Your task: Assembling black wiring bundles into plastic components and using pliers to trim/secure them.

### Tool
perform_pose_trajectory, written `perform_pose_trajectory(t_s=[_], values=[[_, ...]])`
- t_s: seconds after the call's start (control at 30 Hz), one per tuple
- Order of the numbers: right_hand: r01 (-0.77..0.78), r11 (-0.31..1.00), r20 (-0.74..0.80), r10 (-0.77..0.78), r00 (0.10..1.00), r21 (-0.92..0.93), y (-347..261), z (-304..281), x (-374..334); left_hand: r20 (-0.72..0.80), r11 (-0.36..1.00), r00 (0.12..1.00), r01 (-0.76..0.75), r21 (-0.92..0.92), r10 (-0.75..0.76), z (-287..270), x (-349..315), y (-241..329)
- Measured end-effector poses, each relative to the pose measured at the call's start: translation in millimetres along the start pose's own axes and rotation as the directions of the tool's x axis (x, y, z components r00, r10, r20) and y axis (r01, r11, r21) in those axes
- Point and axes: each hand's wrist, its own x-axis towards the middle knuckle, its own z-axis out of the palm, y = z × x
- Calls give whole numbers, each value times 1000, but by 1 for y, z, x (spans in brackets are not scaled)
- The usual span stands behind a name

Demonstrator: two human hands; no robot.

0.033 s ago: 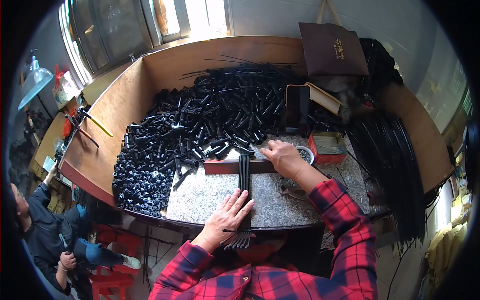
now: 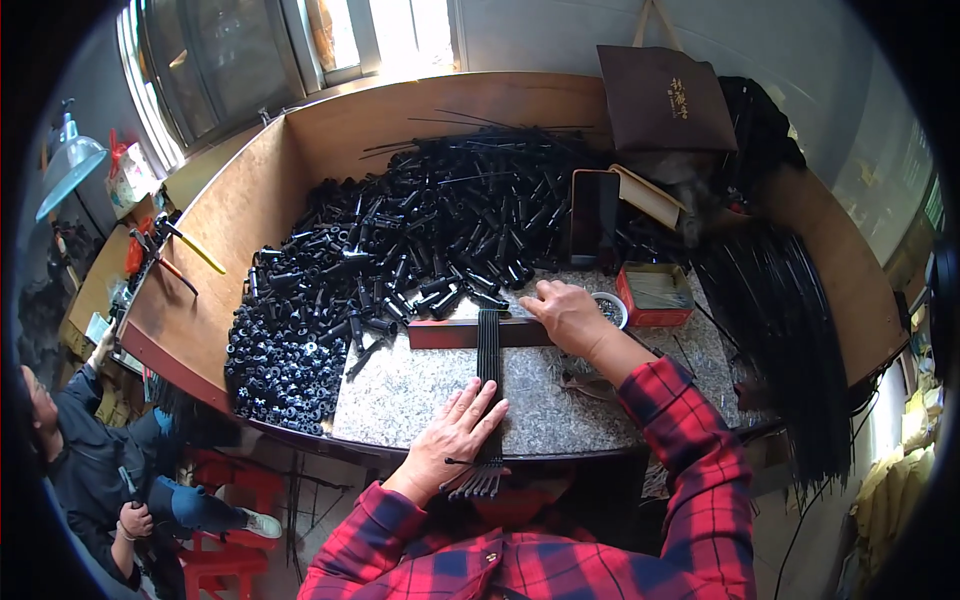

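Note:
My left hand [image 2: 455, 435] lies flat, fingers stretched out, on a row of thin black rods [image 2: 488, 350]. The rods lie side by side, running away from me over a long straight bar [image 2: 450, 334] with a dark reddish front. Their near ends, with pale tips [image 2: 478, 487], fan out past the table's front edge. My right hand [image 2: 572, 318] is at the bar's right end, its fingers bent and close together; what they hold, if anything, is hidden. Behind it is a small round white bowl [image 2: 612, 308] of tiny parts.
A large heap of black tubular parts [image 2: 430, 220] fills the back; small ring-like parts [image 2: 285, 370] lie at left. A phone [image 2: 595, 218] stands behind a red box [image 2: 655, 297]. Long black rods [image 2: 780, 330] hang over the right edge. Another person [image 2: 100, 450] is at lower left.

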Motion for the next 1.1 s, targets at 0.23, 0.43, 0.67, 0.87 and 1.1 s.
perform_pose_trajectory(t_s=[0.23, 0.43, 0.67, 0.87, 1.1], values=[[-3, 1000, -5, 4, 1000, 21, 1, -1, -1, 7, 999, 1000, -8, 53, 8, 4, -1, -3], [6, 1000, 10, -7, 1000, 14, -1, -2, 1, -3, 1000, 1000, 13, -16, -13, 0, -1, 1], [4, 999, 4, -4, 1000, 31, 1, 4, 1, 16, 1000, 1000, -5, 26, 4, 6, -1, -2], [32, 999, -5, -31, 999, 18, 1, 3, 5, 5, 1000, 1000, 9, 7, -9, 1, -1, -1], [52, 998, -28, -52, 998, 33, -1, 6, 9, 7, 1000, 1000, 4, 14, -4, 2, -1, -1]])
